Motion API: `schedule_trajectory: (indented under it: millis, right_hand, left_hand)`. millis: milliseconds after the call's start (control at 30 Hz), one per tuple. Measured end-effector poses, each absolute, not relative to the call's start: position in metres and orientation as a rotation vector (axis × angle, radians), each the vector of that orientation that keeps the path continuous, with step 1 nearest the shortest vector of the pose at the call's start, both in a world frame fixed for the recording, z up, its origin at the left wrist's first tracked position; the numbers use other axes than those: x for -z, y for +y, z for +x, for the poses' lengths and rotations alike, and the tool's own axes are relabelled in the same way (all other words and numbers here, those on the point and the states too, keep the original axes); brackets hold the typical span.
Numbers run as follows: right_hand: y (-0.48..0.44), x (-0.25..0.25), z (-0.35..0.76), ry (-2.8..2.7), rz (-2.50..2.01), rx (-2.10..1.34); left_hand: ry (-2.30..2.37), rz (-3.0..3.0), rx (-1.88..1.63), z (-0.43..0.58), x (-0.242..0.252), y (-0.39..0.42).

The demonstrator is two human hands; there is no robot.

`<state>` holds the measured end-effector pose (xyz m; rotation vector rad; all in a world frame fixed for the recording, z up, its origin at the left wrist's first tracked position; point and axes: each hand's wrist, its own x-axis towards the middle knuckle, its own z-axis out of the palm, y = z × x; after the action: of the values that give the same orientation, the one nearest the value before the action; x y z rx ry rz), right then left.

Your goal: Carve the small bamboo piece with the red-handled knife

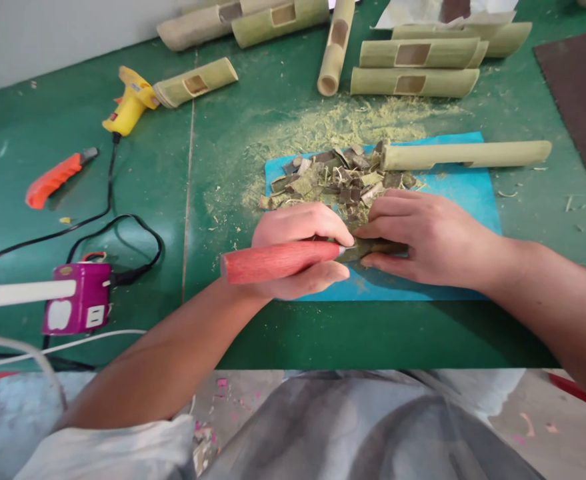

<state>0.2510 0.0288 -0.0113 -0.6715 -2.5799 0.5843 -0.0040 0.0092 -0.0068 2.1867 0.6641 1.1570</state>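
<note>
My left hand (297, 250) is wrapped round the red wooden handle of a carving tool (273, 261), its tip pointing right. My right hand (420, 237) pinches a small dark bamboo piece (373, 248) against the blue cutting mat (467, 193); the tool's tip meets that piece between the two hands. Just beyond my fingers lies a heap of bamboo chips (343, 177). A long bamboo tube (465, 155) rests across the mat's far edge.
Several notched bamboo tubes (413, 67) lie at the back of the green table (223, 147). A yellow glue gun (130, 103), an orange utility knife (55, 179) and a purple power strip (77, 307) with cords sit at the left. Sawdust covers the middle.
</note>
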Motion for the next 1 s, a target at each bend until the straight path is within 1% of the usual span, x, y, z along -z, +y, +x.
schedule_trajectory:
  millis: [700, 867, 1000]
  right_hand:
    - [0.029, 0.0115, 0.2506, -2.586, -0.656, -0.555]
    - [0.029, 0.0115, 0.2519, -2.575, -0.67, -0.593]
    - [0.0289, 0.0109, 0.2516, -2.589, -0.669, -0.546]
  left_hand:
    - [0.737, 2.191, -1.114, -0.006, 0.0055, 0.0072]
    - [0.761, 2.205, -1.113, -0.0018, 0.0019, 0.0057]
    - [0.794, 2.214, -1.118, 0.0038, 0.0002, 0.0057]
